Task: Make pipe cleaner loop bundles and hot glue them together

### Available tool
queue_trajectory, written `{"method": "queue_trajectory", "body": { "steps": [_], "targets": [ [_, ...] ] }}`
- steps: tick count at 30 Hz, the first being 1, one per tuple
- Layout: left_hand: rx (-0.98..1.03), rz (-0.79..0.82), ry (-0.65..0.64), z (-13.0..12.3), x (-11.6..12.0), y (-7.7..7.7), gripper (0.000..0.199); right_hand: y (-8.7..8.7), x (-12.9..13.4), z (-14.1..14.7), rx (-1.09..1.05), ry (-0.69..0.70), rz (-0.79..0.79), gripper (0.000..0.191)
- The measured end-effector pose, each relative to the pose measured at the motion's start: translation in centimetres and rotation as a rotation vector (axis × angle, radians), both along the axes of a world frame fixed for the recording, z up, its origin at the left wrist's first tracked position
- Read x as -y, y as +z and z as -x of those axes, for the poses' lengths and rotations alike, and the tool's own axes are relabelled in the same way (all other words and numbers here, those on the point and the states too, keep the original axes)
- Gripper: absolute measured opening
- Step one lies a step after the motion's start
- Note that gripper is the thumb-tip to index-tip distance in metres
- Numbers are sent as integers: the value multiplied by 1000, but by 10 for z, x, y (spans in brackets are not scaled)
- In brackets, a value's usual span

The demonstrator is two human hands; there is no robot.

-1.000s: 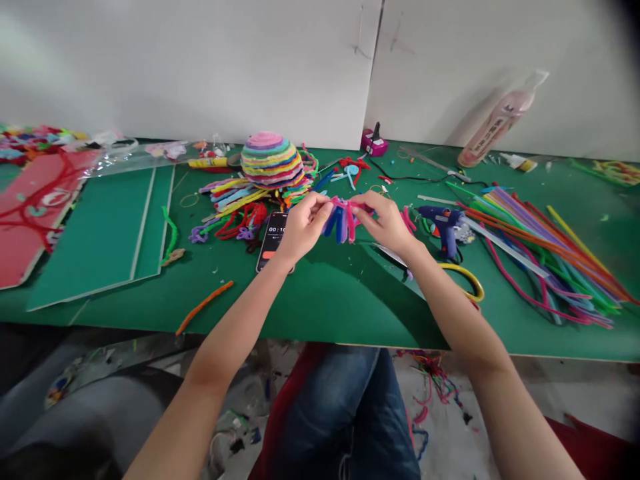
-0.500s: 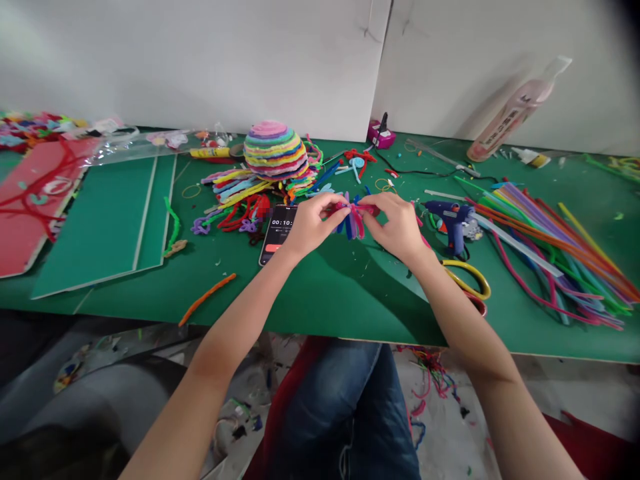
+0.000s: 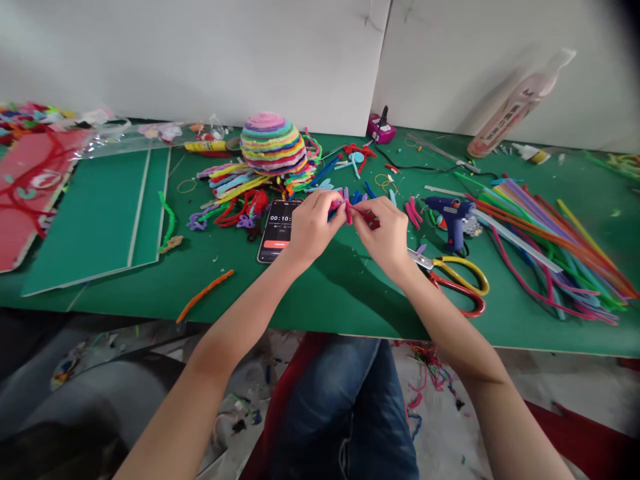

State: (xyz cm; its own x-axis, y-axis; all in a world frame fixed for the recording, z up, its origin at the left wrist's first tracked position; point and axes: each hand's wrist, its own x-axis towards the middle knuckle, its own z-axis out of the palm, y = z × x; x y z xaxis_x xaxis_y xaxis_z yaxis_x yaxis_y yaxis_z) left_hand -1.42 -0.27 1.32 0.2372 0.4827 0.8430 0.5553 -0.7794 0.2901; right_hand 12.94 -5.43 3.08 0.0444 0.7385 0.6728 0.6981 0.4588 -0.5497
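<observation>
Fingertips pinched, my left hand [image 3: 316, 225] grips a small bundle of pink and purple pipe cleaner pieces [image 3: 348, 208]. My right hand [image 3: 384, 230] pinches the same bundle from the right, its fingertips almost touching those of the left. The fingers cover much of the bundle. A phone with a running timer [image 3: 277, 230] lies beside the left hand. Close to the right wrist are scissors with yellow and red handles [image 3: 457, 275]. Short pink pieces [image 3: 414, 213] lie right of the right hand.
A striped dome of coiled pipe cleaners [image 3: 273, 144] stands at the back. To the right are a blue glue gun [image 3: 453, 220], long pipe cleaners [image 3: 560, 247] and a pink bottle [image 3: 520, 107]. Green boards [image 3: 95, 220] and an orange piece [image 3: 205, 297] lie left.
My right hand has shifted slightly left, toward my left hand, and both hands have turned the bundle. The short pink pieces and scissor blades now show more. The view has shifted slightly.
</observation>
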Motion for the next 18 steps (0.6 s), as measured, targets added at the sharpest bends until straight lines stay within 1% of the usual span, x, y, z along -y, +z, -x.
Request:
{"method": "queue_trajectory", "body": {
  "steps": [2,4,6,7,9,10,11,13,15,18],
  "targets": [
    [18,22,16,-1,2,0,4,-3,0,4,-34,12,-14,9],
    [48,80,-6,-2,6,2,6,-4,-1,5,-44,-4,-26,9],
    [103,163,-96,-2,10,7,12,-4,-4,2,-40,-47,-34,9],
    [140,205,-159,-1,11,10,20,-2,-5,-1,-35,-67,-44,9],
    [224,271,-278,4,7,16,42,1,-8,-9,-20,-85,-78,9],
    [293,273,-307,7,2,18,48,2,-9,-13,-11,-82,-97,10],
    [381,262,-302,11,-4,19,49,3,-10,-17,-2,-74,-112,11],
    [518,253,-179,19,-18,18,45,5,-11,-22,14,-61,-127,12],
    [576,304,-97,24,-29,14,47,6,-10,-23,17,-57,-123,12],
    [651,418,-18,24,-30,8,59,6,-7,-20,21,-48,-83,12]
  ]
}}
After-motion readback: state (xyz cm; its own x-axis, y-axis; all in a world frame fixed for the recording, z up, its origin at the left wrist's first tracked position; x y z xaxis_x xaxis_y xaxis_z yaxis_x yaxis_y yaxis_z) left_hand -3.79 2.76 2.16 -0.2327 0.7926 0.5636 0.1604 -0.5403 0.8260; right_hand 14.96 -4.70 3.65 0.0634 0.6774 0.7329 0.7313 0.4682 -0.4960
